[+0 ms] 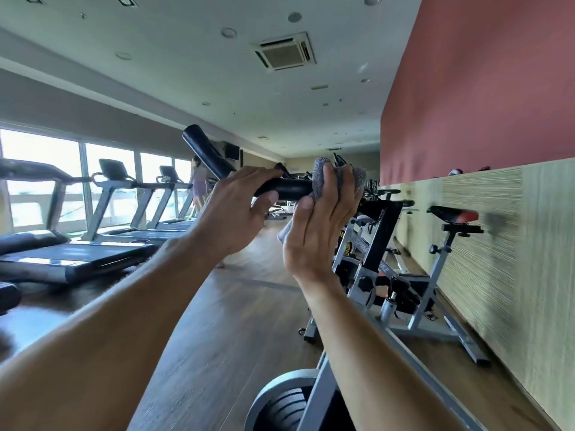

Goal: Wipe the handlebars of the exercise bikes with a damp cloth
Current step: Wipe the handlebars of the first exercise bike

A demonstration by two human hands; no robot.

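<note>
A black padded handlebar of the nearest exercise bike crosses the middle of the view, its left end bending up to a rounded tip. My left hand grips the bar from the left, fingers over the top and thumb under it. My right hand holds a grey cloth wrapped around the bar just to the right of the left hand. A loose corner of the cloth hangs below my right palm. The bar's right part is hidden behind the cloth and hand.
The bike's frame and flywheel lie below my arms. More spin bikes line the wood-panelled wall on the right. Treadmills stand along the windows at left, with a person beside them. A wooden floor aisle runs between.
</note>
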